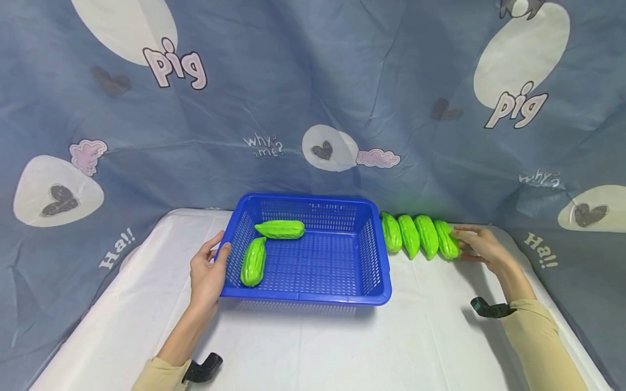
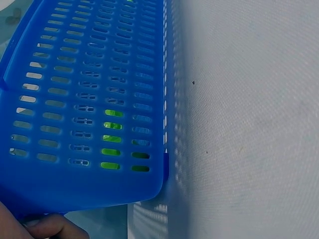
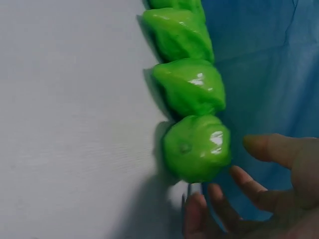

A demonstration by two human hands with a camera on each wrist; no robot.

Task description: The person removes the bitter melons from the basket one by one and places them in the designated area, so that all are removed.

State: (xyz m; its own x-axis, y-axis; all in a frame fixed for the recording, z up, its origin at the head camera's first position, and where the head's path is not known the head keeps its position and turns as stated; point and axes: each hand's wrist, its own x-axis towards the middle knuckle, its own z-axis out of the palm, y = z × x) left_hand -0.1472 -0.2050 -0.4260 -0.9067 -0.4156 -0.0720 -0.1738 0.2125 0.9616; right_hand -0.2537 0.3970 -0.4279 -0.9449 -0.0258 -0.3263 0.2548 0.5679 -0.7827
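Note:
A blue plastic basket (image 1: 313, 297) with slotted walls stands in the middle of the white table. My left hand (image 1: 207, 274) grips its left rim, and the left wrist view shows finger and thumb at the basket's edge (image 2: 94, 189). Inside lie two green bitter gourds, one across the back (image 1: 281, 229) and one along the left side (image 1: 253, 263). Several more stand in a row right of the basket. At the row's right end is a bitter gourd (image 1: 447, 240); my right hand (image 1: 476, 245) is beside it, fingers spread and apart from it in the right wrist view.
A blue-grey printed cloth (image 1: 274, 98) hangs behind the table and down its sides. White cloth (image 1: 313, 347) covers the tabletop. The row's leftmost gourd (image 1: 391, 232) lies close against the basket's right wall.

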